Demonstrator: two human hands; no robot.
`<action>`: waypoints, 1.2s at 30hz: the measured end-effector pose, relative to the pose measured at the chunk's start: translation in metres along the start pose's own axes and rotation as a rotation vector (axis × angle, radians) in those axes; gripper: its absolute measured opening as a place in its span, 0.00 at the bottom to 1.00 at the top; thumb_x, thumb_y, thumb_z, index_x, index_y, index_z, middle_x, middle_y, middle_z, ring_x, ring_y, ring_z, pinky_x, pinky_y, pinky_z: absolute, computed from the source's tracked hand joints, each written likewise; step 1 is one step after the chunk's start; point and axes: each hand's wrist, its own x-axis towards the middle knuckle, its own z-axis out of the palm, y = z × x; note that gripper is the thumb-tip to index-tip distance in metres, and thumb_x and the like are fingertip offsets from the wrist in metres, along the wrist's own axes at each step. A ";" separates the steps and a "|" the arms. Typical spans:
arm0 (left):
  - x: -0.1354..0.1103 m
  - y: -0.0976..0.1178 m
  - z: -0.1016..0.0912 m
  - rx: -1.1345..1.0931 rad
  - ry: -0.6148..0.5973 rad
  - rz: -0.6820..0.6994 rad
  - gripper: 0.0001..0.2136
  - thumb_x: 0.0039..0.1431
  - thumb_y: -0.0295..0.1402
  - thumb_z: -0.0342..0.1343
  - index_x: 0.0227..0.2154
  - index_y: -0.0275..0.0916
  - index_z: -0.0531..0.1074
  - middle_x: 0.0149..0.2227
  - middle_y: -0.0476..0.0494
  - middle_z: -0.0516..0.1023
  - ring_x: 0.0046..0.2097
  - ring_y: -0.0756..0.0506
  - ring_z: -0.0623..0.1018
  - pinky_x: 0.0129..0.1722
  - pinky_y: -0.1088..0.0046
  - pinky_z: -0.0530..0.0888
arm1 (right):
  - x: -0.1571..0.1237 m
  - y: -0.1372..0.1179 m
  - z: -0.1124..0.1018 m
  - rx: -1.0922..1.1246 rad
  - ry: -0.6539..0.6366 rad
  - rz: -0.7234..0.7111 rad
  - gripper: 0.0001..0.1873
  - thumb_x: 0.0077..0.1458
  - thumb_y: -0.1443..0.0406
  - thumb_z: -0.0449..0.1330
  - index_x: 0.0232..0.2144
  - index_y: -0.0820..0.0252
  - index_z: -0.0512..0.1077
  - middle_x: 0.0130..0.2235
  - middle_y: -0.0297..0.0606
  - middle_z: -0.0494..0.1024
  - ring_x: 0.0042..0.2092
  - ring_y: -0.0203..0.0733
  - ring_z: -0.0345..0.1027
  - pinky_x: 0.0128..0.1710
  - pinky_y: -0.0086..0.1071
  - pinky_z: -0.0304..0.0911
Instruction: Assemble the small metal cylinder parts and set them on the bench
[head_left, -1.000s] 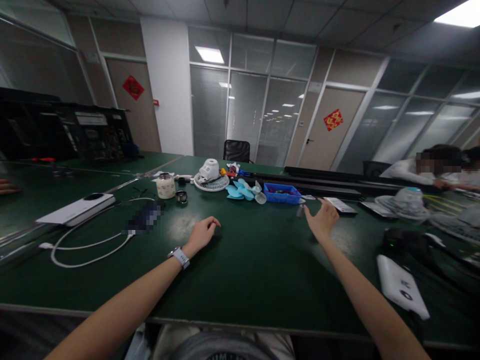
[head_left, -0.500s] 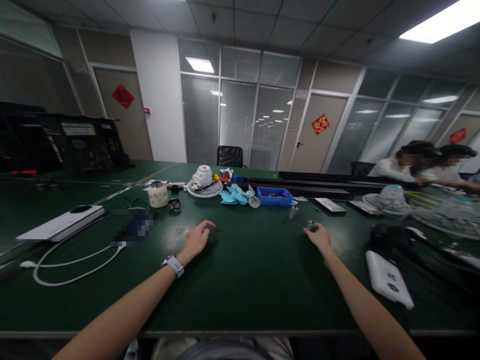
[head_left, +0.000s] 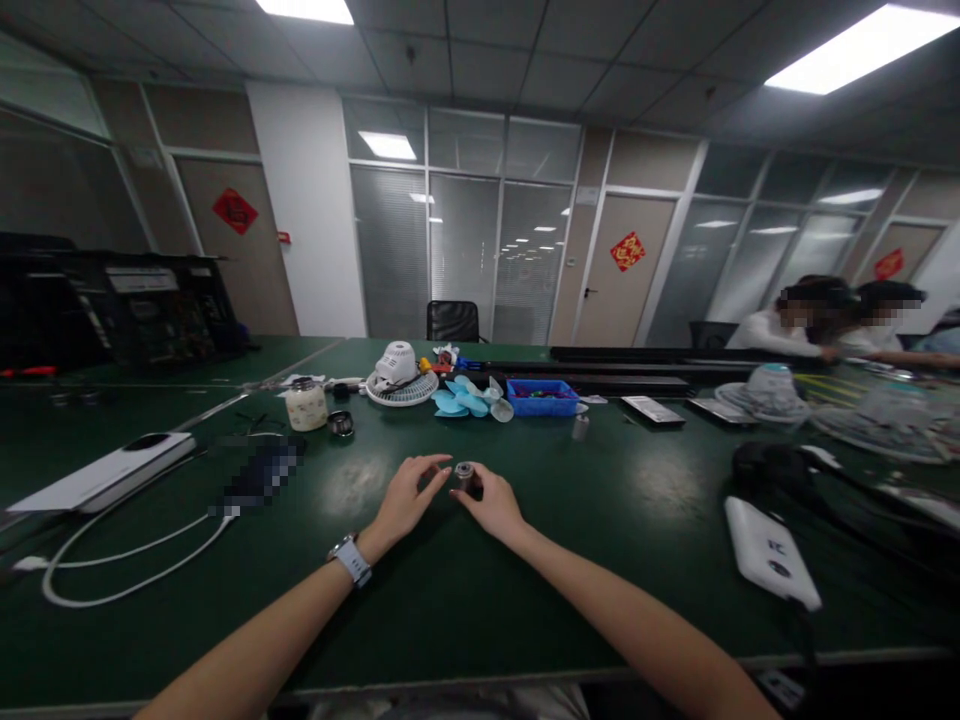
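The right hand (head_left: 496,508) is pinching a small, silver-grey metal cylinder (head_left: 463,473) upright. The empty left hand (head_left: 406,498), thumb and fingers parted, is facing it from just left.

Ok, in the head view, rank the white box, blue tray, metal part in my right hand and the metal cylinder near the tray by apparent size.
1. White box
2. Blue tray
3. Metal part and metal cylinder: too alike to rank; the part is nearer.
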 end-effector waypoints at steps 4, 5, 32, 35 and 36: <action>0.004 0.009 0.008 0.030 0.001 0.069 0.17 0.62 0.44 0.48 0.45 0.43 0.76 0.44 0.41 0.76 0.47 0.42 0.71 0.49 0.63 0.65 | 0.001 0.003 -0.004 -0.001 -0.014 -0.004 0.20 0.51 0.59 0.64 0.47 0.53 0.70 0.42 0.35 0.79 0.43 0.44 0.73 0.43 0.36 0.67; 0.006 0.011 0.011 0.031 0.010 0.062 0.17 0.62 0.44 0.48 0.45 0.43 0.76 0.44 0.41 0.77 0.47 0.42 0.71 0.49 0.63 0.65 | 0.001 0.003 -0.005 -0.009 -0.017 -0.007 0.19 0.51 0.60 0.63 0.47 0.53 0.70 0.42 0.35 0.79 0.42 0.44 0.73 0.43 0.35 0.67; 0.021 0.015 -0.003 0.069 0.077 -0.050 0.08 0.54 0.38 0.56 0.33 0.43 0.78 0.37 0.46 0.81 0.43 0.42 0.76 0.45 0.65 0.70 | 0.014 -0.004 0.011 -0.358 -0.052 -0.123 0.23 0.52 0.48 0.60 0.42 0.58 0.71 0.38 0.41 0.78 0.40 0.47 0.72 0.41 0.36 0.63; 0.022 0.018 -0.001 0.023 0.121 -0.040 0.05 0.54 0.36 0.57 0.31 0.41 0.73 0.37 0.46 0.81 0.42 0.43 0.78 0.44 0.65 0.70 | 0.013 -0.005 0.011 -0.361 -0.056 -0.101 0.24 0.51 0.48 0.61 0.44 0.57 0.70 0.39 0.41 0.78 0.41 0.47 0.72 0.42 0.36 0.63; 0.022 0.019 0.000 -0.013 0.151 -0.056 0.05 0.53 0.36 0.57 0.31 0.41 0.71 0.36 0.46 0.81 0.41 0.44 0.78 0.43 0.66 0.71 | 0.013 -0.006 0.011 -0.359 -0.056 -0.092 0.24 0.51 0.48 0.61 0.44 0.57 0.70 0.39 0.41 0.78 0.41 0.48 0.72 0.42 0.37 0.62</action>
